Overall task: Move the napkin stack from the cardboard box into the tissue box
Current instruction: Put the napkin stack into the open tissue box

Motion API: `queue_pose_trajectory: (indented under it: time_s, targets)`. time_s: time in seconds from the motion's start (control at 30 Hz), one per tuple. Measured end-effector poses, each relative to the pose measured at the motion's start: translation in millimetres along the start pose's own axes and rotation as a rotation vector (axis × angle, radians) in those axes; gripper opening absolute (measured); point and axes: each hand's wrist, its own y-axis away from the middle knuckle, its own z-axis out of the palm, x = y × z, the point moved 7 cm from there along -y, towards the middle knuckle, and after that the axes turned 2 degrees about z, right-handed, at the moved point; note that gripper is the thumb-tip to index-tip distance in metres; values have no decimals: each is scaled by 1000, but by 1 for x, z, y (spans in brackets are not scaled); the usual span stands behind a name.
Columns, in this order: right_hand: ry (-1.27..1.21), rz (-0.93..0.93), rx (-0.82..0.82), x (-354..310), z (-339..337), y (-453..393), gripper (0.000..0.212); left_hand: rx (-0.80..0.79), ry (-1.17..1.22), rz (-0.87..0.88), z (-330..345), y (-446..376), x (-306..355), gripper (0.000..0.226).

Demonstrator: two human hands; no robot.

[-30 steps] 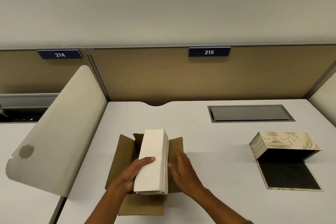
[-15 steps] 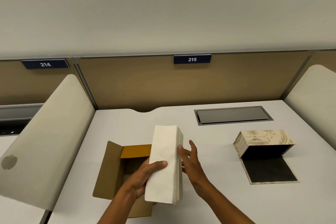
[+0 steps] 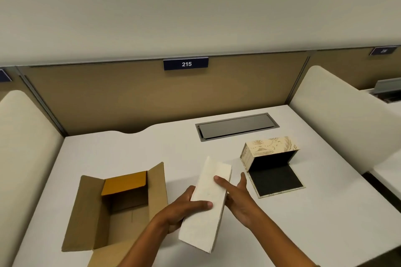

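A tall white napkin stack (image 3: 206, 208) is held above the desk between both hands, tilted with its top leaning right. My left hand (image 3: 184, 208) grips its left side, thumb across the front. My right hand (image 3: 236, 195) presses its right side, one finger over the top face. The open brown cardboard box (image 3: 86, 219) lies to the left, its inside bare. The patterned cream tissue box (image 3: 271, 147) stands to the right, open toward me, with its dark-lined flap (image 3: 275, 180) flat on the desk.
A white desk (image 3: 325, 223) holds everything. A grey cable hatch (image 3: 236, 126) is set in the desk behind the tissue box. Cream side dividers (image 3: 338, 119) flank the desk; a tan back panel carries the sign 215 (image 3: 186, 64).
The napkin stack has come up out of the cardboard box and moved right toward the tissue box, held in both hands. The view has also swung right.
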Motion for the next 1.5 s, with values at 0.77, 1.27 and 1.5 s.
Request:
queue_pose_trajectory:
  time_s: [0.77,1.27,1.5]
  targets:
    - [-348,-15,12,-56,-199,-12,136,116,31,7,114,-87,0,62]
    - [226,-136,-129,-114,-330,-43,87,439,-21,189,153,-151,18,83]
    - [551,-176,-161,-124,-357,-61,92,513,-218,240,165,-177,23,73]
